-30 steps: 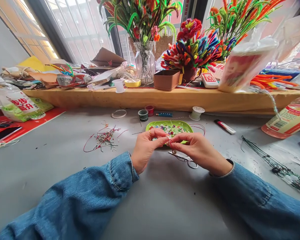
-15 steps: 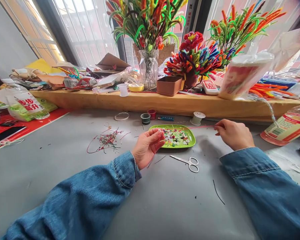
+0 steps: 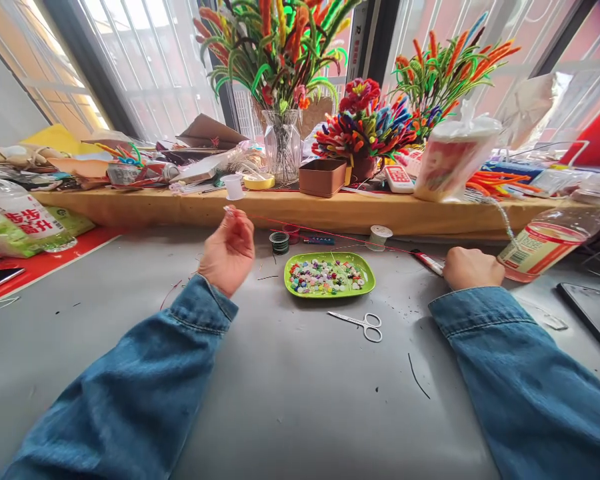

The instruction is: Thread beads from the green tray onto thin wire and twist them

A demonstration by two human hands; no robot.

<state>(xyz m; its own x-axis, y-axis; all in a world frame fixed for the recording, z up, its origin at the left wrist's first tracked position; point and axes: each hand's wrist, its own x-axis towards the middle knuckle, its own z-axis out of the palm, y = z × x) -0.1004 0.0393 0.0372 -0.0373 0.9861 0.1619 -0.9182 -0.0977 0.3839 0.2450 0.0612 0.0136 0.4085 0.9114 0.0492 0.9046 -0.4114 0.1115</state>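
My left hand is raised above the grey table, fingers pinched on one end of a thin red thread. The thread runs taut to the right, over a green tray of coloured beads, to my right hand. That hand is closed in a fist on the thread's other end and rests on the table beside a red-and-white lighter. Small scissors lie in front of the tray, between my two denim sleeves.
Small spools and a white reel stand behind the tray. A wooden ledge carries pipe-cleaner flowers, a glass vase and a brown box. A bottle lies right, a phone far right, a bag left.
My hands were together over the tray, then pulled apart. The left hand rose up and to the left, the right went further right, drawing the red thread taut.
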